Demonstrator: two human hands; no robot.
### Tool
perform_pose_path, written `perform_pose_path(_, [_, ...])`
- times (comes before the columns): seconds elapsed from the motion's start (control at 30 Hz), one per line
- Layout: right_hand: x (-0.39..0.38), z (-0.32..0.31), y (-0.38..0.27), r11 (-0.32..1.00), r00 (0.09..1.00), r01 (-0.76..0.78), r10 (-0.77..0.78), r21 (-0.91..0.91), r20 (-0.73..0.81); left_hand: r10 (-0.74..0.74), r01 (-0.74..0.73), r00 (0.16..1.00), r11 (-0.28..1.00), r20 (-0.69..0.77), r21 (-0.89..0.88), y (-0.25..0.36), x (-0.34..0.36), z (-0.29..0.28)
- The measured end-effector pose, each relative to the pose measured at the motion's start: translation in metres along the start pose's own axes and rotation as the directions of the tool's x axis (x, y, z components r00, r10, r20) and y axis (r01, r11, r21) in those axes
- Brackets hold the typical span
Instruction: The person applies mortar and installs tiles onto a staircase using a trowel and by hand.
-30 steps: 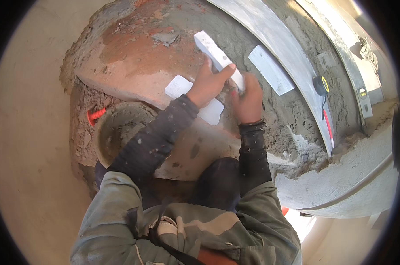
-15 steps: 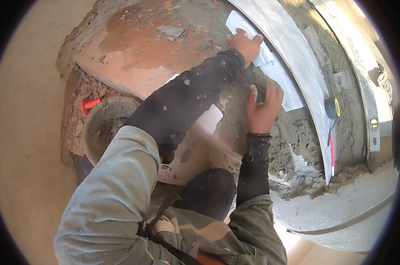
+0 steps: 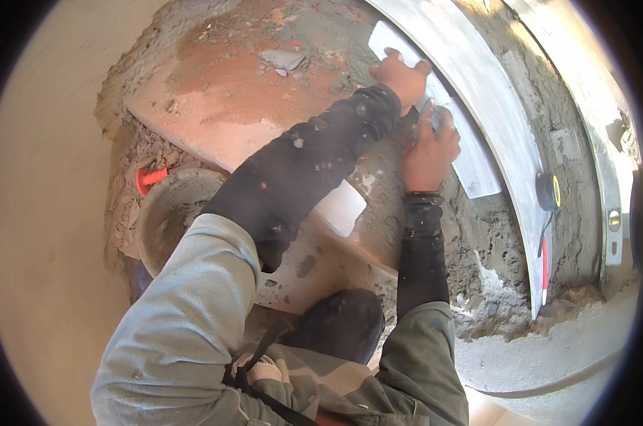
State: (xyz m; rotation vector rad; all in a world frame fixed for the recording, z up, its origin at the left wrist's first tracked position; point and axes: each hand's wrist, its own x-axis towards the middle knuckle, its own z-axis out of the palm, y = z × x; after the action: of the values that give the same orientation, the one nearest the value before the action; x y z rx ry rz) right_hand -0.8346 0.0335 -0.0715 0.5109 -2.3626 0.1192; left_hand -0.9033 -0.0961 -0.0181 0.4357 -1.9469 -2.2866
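Note:
A white block (image 3: 385,39) lies in wet grey mortar, in line with another white block (image 3: 470,167) along a curved metal straightedge (image 3: 492,124). My left hand (image 3: 404,79) grips the upper block, fingers curled over it. My right hand (image 3: 430,149) is just below, its fingers bent onto the white blocks where they meet; part of that join is hidden by my hands. A loose white block (image 3: 341,207) lies on the dusty slab (image 3: 193,106), partly covered by my left forearm.
A mortar bucket (image 3: 161,227) with an orange-handled tool (image 3: 151,177) is at left. At right are a tape measure (image 3: 547,192), a red-and-white pencil-like item (image 3: 544,271) and a spirit level (image 3: 612,231). Broken chips (image 3: 282,60) lie on the slab.
The block I held aloft now lies by the straightedge, above the other one. My left hand moved up and right with it; my right hand has since moved up toward my left.

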Motion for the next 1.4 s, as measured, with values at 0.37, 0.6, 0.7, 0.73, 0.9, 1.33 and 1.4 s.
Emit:
perform_pose_path(0.37, [0.002, -0.004, 0.004, 0.965, 0.986, -0.028, 0.069, 0.262, -0.152, 0.039, -0.009, 0.995, 0.955, -0.095, 0.297, -0.002, 0.034, -0.010])
perform_pose_path(0.6, [0.001, -0.011, 0.002, 0.962, 0.985, -0.060, 0.100, 0.265, -0.140, -0.011, 0.050, 0.992, 0.950, -0.127, 0.309, 0.010, 0.027, -0.007])
perform_pose_path(0.7, [-0.002, -0.008, 0.002, 0.961, 0.986, -0.039, 0.082, 0.274, -0.147, 0.141, -0.117, 0.990, 0.876, -0.015, 0.468, -0.005, 0.041, -0.016])
perform_pose_path(0.73, [-0.001, -0.003, -0.002, 0.954, 0.986, -0.030, 0.078, 0.298, -0.149, 0.341, -0.211, 0.940, 0.527, 0.023, 0.823, -0.021, 0.052, -0.026])
perform_pose_path(0.9, [0.002, -0.008, 0.007, 0.934, 0.984, -0.107, 0.149, 0.340, -0.099, 0.457, -0.461, 0.869, 0.614, 0.187, 0.641, -0.030, 0.028, -0.012])
perform_pose_path(1.33, [0.007, -0.011, 0.000, 0.948, 0.977, -0.092, 0.144, 0.304, -0.156, 0.533, -0.483, 0.827, 0.510, 0.179, 0.712, -0.032, 0.023, -0.003])
perform_pose_path(1.4, [0.004, -0.009, 0.003, 0.966, 0.969, -0.043, 0.103, 0.255, -0.226, 0.528, -0.483, 0.825, 0.476, 0.200, 0.735, -0.025, 0.033, -0.013])
